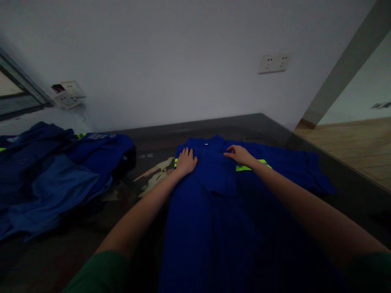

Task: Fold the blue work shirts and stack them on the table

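— So, where does the blue work shirt [214,211] lie?
— Flat on the dark tabletop [351,191], collar [206,143] away from the person, its length running back toward the person's green sleeves [100,272] at the bottom edge. A neon-yellow stripe [244,167] crosses the chest.
— And the hands?
— Left hand [185,160] rests palm-down at the collar's left side, fingers slightly apart and flat on the cloth, gripping nothing. Right hand [240,154] sits on the chest just right of the collar, fingers bent toward the fabric (whether they pinch a fold or only touch it, I cannot tell).
— How far along does it look?
— Early, I'd judge. The shirt is spread out and its left side appears turned in. The right sleeve [308,171] is still splayed over the tabletop, and the body is not doubled over.
— Anything else around?
— A heap of more blue garments [55,175] well apart to the left, and wall sockets [274,63] on the white wall behind.
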{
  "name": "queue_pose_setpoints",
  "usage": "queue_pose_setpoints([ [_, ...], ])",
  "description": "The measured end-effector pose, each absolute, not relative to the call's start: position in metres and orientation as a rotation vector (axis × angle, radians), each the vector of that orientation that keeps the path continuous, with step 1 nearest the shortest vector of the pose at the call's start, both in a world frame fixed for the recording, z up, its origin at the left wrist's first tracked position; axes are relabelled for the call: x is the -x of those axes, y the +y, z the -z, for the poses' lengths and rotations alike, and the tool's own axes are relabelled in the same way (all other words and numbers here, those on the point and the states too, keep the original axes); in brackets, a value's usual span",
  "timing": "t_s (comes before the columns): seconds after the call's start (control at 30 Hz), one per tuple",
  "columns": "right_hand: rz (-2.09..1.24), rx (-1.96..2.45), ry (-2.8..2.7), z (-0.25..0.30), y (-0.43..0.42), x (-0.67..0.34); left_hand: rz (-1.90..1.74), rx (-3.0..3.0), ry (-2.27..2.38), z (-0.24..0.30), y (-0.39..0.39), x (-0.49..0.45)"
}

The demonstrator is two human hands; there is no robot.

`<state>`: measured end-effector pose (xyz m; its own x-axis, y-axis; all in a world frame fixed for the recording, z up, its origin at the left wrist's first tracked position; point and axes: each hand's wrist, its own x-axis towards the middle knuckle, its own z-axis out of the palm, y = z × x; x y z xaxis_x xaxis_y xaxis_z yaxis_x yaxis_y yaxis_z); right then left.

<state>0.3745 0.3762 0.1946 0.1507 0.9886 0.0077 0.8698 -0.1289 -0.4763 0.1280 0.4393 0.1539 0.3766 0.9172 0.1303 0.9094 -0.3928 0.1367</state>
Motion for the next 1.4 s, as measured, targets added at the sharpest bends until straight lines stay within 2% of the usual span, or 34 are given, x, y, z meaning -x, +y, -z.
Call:
queue_pose_setpoints([
  [0.13,-0.573,2.081,-1.830,-0.191,0.382,-0.371,-0.234,-2.491,1.738,-0.158,0.439,-0.124],
  [0.37,-0.411,2.013,-1.850,-0.193,0.386,-0.370,-0.223,-2.405,1.842,-0.159,0.450,-0.116],
  [0.57,-0.404,1.883,-1.684,-0.194,0.389,-0.377,-0.177,-2.325,1.938,-0.157,0.460,-0.107],
  [0.77,-0.238,2.063,-1.636,-0.176,0.370,-0.377,-0.145,-2.250,2.052,-0.159,0.473,-0.099],
  [0.97,0.125,1.883,-1.777,-0.190,0.344,-0.364,-0.457,-2.523,2.123,-0.167,0.467,-0.095],
  [1.13,-0.025,1.678,-2.077,-0.185,0.326,-0.335,-0.339,-2.666,1.611,-0.162,0.445,-0.116],
  [1.4,-0.089,1.842,-2.262,-0.157,0.306,-0.331,-0.176,-2.385,1.831,-0.160,0.469,-0.105],
])
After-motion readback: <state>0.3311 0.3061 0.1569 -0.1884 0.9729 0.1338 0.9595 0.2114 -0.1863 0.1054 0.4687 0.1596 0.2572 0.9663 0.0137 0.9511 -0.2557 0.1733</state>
